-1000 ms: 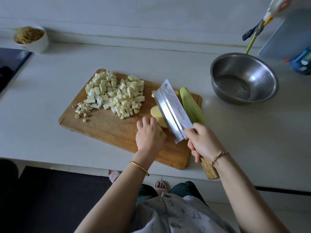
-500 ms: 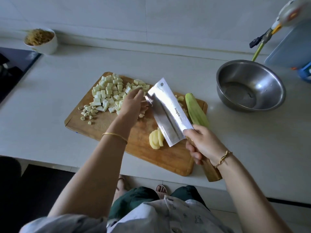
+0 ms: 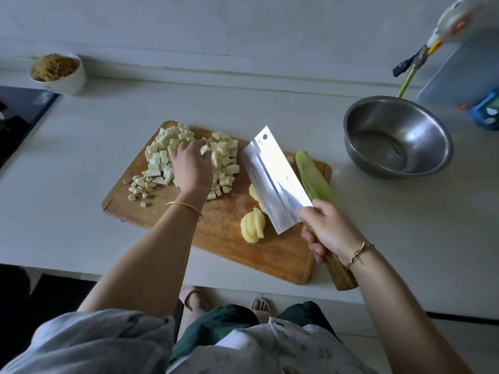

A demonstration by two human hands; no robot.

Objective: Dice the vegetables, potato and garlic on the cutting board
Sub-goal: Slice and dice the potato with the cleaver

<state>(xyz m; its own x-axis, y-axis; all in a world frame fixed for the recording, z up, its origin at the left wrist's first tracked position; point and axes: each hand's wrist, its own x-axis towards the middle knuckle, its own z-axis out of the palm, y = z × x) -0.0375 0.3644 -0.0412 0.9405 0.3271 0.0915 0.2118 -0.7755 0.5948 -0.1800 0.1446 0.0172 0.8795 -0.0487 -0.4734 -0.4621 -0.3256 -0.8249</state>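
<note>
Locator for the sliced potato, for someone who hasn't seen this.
Find the wooden cutting board on the white counter. At its near right part, just left of the cleaver, lies the sliced potato. It is the only yellow fan of round slices; the pale pile is cubes, the green vegetable long and whole.

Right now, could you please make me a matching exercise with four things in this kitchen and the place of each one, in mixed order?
Things:
1. cleaver
2. potato slices
3. steel bowl
4. white cup

Places:
A. far left at the back of the counter
B. lying on the cutting board, toward its near edge
C. gripped in the right hand
D. standing on the counter, to the right of the board

Pairs: 1-C, 2-B, 3-D, 4-A.
</note>
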